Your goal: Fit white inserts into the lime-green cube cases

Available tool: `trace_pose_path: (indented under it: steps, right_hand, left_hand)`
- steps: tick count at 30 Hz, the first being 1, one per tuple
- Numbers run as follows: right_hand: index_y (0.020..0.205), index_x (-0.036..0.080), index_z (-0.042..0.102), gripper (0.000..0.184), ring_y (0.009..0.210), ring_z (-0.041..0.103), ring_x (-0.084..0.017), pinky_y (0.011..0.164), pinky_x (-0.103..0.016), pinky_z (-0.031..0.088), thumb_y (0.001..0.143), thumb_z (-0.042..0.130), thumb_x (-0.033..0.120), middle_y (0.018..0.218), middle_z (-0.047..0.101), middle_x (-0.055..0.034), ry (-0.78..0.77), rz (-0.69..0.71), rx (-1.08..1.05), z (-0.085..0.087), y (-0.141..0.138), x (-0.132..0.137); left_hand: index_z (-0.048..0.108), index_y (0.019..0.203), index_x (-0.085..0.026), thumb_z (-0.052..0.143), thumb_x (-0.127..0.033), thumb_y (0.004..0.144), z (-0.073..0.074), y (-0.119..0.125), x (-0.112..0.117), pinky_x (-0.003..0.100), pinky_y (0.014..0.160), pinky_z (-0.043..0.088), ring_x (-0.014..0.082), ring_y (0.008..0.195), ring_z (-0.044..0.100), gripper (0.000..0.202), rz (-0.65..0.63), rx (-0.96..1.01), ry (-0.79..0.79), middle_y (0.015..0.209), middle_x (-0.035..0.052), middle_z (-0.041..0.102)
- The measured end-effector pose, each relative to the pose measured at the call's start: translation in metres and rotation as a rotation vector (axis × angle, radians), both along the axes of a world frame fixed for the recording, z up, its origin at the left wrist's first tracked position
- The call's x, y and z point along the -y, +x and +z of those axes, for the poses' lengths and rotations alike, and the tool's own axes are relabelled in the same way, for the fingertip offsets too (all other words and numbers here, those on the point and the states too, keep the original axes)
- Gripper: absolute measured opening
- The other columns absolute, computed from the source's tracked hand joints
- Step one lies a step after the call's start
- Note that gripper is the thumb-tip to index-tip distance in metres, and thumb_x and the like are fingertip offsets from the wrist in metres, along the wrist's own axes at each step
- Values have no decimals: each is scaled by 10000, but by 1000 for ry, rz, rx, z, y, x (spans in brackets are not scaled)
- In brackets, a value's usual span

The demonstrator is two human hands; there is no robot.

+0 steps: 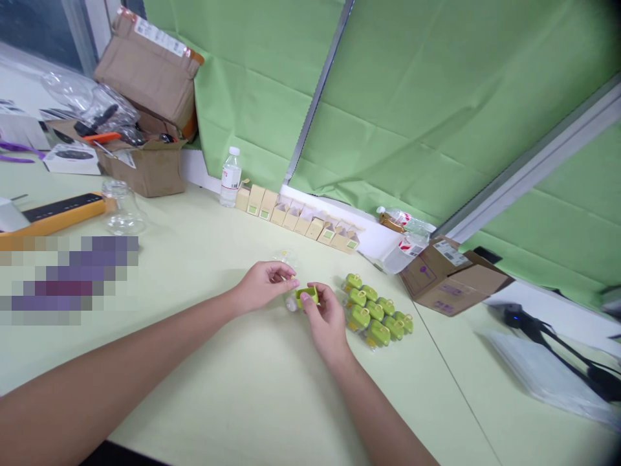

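Observation:
My right hand (326, 316) is closed on a small green case (306, 297), its hollow side facing up. Just left of it, my left hand (268, 283) has its thumb and fingers pinched together near the case; what sits between the fingertips is too small to make out. A clear plastic piece (285, 259) lies on the table beyond my left fingers. To the right of my right hand stands a group of several similar green cases (376, 310) with yellow loops, set close together.
Small cardboard boxes (291, 215) line the wall beside a water bottle (231, 177). A glass jar (123, 210), a power strip (68, 210) and a filled carton (158, 169) are at left. Right are plastic bottles (405, 249), an open carton (449, 278) and a black cable (548, 343).

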State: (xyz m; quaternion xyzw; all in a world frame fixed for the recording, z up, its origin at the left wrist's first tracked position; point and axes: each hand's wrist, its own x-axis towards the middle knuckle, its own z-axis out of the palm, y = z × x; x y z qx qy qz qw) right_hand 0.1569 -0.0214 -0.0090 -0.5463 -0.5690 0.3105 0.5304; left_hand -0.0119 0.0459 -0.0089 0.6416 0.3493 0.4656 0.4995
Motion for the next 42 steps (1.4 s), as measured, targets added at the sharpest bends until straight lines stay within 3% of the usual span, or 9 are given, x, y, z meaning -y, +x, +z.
trace_pose_path:
  steps: [25, 34, 39, 42]
  right_hand:
    - [1052, 187, 618, 316, 826, 612, -193, 714, -309, 492, 840, 649, 420, 945, 657, -54, 20, -5, 44, 7, -4, 4]
    - [1077, 202, 583, 344, 834, 634, -198, 746, -332, 510, 814, 696, 392, 937, 674, -56, 108, -36, 66, 4, -1, 3]
    - [1261, 217, 504, 528, 988, 644, -225, 871, -402, 530, 803, 718, 370, 1171, 629, -113, 122, -74, 46, -4, 2, -3]
    - [1255, 223, 509, 543, 1035, 641, -245, 906, -437, 528, 783, 736, 363, 1219, 621, -125, 108, -76, 45, -8, 3, -4]
  left_hand:
    - [710, 939, -165, 748, -449, 753, -1, -1, -1, 290, 708, 520, 161, 753, 630, 341, 36, -47, -11, 908, 61, 709]
    - [715, 928, -165, 750, -454, 747, 0, 0, -1, 288, 712, 517, 168, 773, 636, 343, 36, -33, -13, 896, 63, 711]
    - [717, 942, -165, 755, -440, 744, 2, -1, -1, 306, 755, 520, 173, 803, 638, 341, 57, -34, -27, 957, 68, 714]
    - [718, 943, -171, 751, -449, 751, -1, -2, -2, 304, 735, 525, 173, 795, 634, 340, 58, -13, -22, 947, 67, 715]
